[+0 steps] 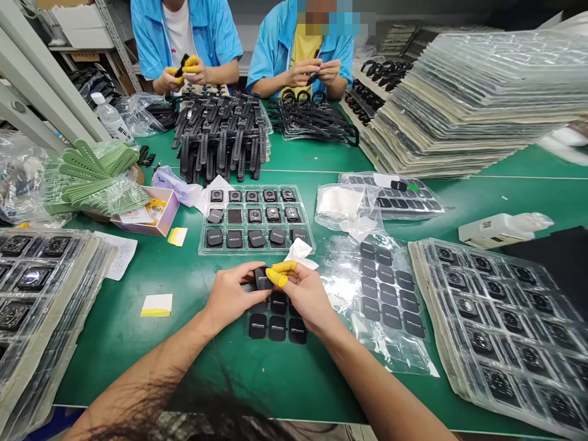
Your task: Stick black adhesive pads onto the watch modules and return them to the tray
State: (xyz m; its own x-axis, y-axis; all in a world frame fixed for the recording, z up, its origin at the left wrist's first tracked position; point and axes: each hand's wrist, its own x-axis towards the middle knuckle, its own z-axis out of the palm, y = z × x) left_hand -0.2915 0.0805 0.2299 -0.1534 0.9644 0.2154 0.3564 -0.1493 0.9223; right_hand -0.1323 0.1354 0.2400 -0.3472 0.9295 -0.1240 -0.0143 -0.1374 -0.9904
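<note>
My left hand (pixel 231 295) and my right hand (pixel 307 296) meet over the green table, both pinching a small black square watch body (pixel 263 277). Two fingertips of my right hand wear yellow finger cots (pixel 280 274). A scrap of white film (pixel 301 252) sticks up just behind my right fingers. Under my hands lies a sheet of black square protective films (pixel 277 321) printed with a white logo. Beyond them a clear tray (pixel 255 221) holds rows of black watch bodies.
Stacked clear trays of watch bodies (pixel 500 318) lie right, another stack (pixel 37 288) left. A film sheet (pixel 386 294) lies beside my right hand. Black straps (pixel 220 135), green straps (pixel 96 174), a pink box (pixel 154 214). Two people in blue jackets work opposite. Tall tray stack (pixel 473 98) far right.
</note>
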